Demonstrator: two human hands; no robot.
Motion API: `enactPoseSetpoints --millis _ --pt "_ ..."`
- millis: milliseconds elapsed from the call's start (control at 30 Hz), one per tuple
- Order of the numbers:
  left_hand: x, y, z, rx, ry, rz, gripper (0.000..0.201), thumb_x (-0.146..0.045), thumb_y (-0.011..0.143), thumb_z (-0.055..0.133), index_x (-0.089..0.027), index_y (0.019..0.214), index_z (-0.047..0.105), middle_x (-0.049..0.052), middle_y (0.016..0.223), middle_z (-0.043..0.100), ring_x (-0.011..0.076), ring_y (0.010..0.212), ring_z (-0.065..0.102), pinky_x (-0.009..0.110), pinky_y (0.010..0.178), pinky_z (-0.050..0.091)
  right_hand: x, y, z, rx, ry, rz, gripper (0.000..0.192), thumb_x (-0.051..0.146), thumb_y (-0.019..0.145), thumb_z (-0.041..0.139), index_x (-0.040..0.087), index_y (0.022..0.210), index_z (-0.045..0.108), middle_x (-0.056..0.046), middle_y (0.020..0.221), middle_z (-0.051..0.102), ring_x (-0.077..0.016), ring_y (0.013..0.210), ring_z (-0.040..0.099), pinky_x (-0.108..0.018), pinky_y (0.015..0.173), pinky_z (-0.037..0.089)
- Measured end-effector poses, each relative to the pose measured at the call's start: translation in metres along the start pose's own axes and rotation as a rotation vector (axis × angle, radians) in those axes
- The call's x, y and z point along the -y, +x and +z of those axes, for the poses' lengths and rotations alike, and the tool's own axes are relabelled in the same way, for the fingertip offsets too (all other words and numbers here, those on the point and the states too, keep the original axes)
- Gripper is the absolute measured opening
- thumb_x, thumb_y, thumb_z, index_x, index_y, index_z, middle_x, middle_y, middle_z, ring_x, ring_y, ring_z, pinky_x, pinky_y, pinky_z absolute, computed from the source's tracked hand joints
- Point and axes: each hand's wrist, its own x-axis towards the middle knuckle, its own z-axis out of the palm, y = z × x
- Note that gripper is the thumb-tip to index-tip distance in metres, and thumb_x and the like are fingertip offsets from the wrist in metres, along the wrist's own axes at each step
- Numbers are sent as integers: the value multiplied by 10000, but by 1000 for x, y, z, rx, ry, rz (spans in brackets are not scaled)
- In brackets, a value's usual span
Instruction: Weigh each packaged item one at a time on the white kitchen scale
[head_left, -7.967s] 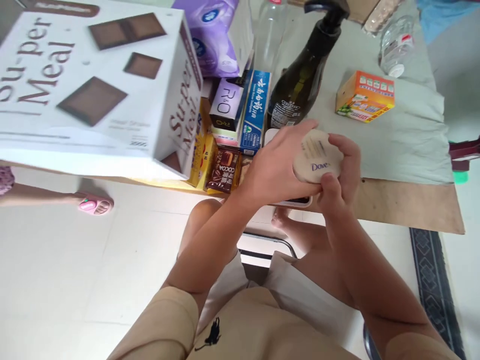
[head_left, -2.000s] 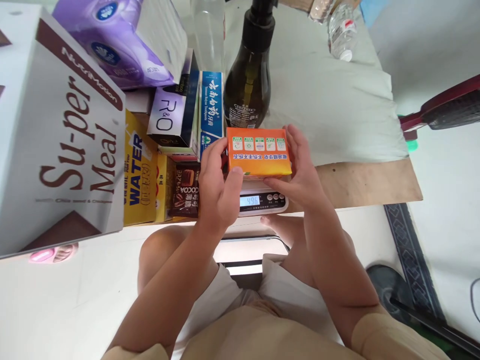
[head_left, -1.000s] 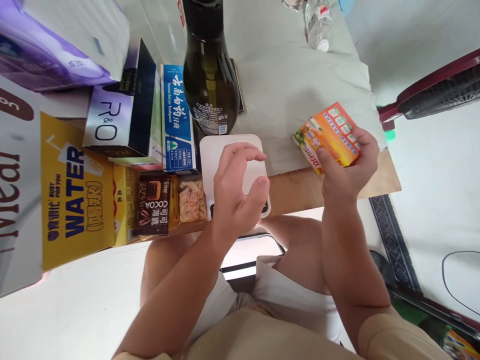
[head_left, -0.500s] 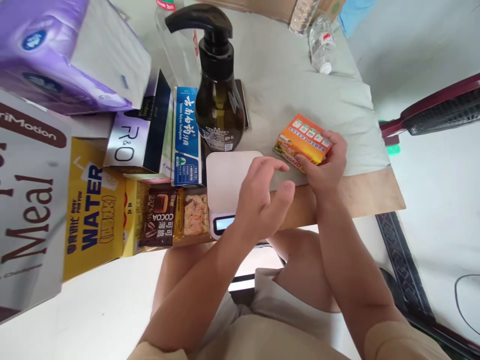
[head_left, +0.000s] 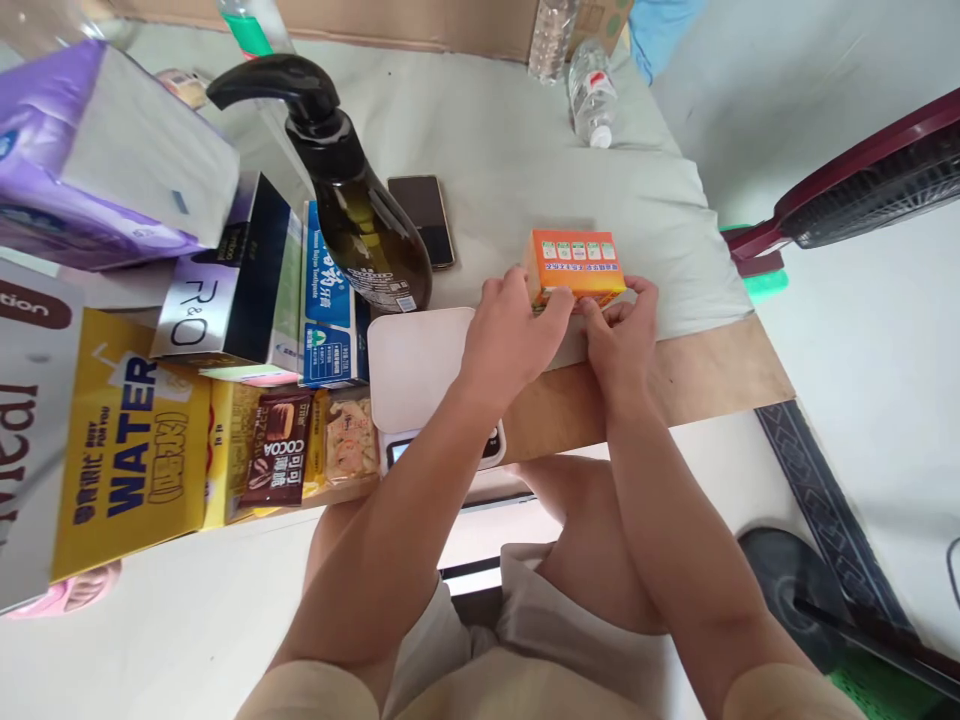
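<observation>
A left hand (head_left: 514, 335) and right hand (head_left: 622, 335) hold an orange box (head_left: 577, 265) between them, left fingers curled at its left side, right fingers bent at its near right corner. A white scale (head_left: 420, 365) sits left on the table. Pale cloth (head_left: 487, 130) stretches far toward a clear bottle (head_left: 594, 95); a bare wooden edge (head_left: 705, 370) runs near, a fan (head_left: 870, 190) at right.
</observation>
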Motion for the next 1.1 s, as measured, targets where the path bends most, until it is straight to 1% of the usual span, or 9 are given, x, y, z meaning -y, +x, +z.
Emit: enactPoseSetpoints --millis 100,267,367,467,567,667,833,1000,1100 --pt "-9 6 1 74 26 -6 287 -505 1009 569 -235 911 585 106 1192 681 299 1098 676 443 931 536 -1 2 4 40 51 -19 635 443 877 723 231 1415 460 31 841 663 -209 815 717 -498 948 648" --pt "-18 25 12 106 -81 57 351 -431 1001 587 -233 733 477 48 920 658 252 977 673 403 863 529 -6 3 8 175 141 -68 863 441 887 665 249 1634 277 -99 1297 777 -263 1225 778 -536 1143 612" --pt "-18 38 18 142 -167 102 314 -394 1042 540 -232 773 526 24 942 688 235 996 684 396 920 548 -5 4 8 255 180 -127 919 455 843 699 334 1655 286 -79 1609 635 -275 1585 548 -596 1340 444" --pt "-14 37 14 158 -252 170 208 -371 1051 537 -236 903 596 13 1056 738 233 1136 691 385 1017 545 2 3 9 272 212 -178 827 450 826 711 401 1588 394 -7 1757 464 -254 1691 387 -586 1415 332" --pt "-7 11 -5 83 -272 197 159 -387 1033 586 -238 999 631 24 1129 741 232 1141 692 385 985 541 14 -6 10 168 235 -255 616 378 885 654 352 1483 509 -45 1668 559 -272 1621 497 -608 1380 387" --pt "6 -29 -34 31 -262 223 114 -313 997 618 -229 930 659 3 968 734 192 948 688 355 858 533 32 -30 11 98 267 -355 457 293 930 603 307 1386 587 -67 1485 683 -263 1514 606 -577 1323 470" --pt "35 -73 -75 -130 -395 254 129 -209 962 591 -220 862 672 9 881 736 160 881 694 317 854 578 58 -75 24 215 268 -452 420 315 957 602 279 1375 605 -79 1408 703 -264 1390 676 -573 1269 513" --pt "55 -55 -101 -507 -228 249 125 -223 957 658 -281 1062 626 46 1227 696 192 1236 680 352 1125 575 74 -76 69 329 346 -412 449 376 954 632 321 1390 542 -66 1498 650 -258 1442 649 -576 1273 517" --pt "58 -33 -113 -490 -190 219 284 -280 1013 644 -331 1284 574 46 1511 596 175 1525 525 334 1326 441 85 -66 93 379 426 -426 488 363 953 636 355 1427 520 -34 1560 619 -222 1538 578 -532 1321 488"
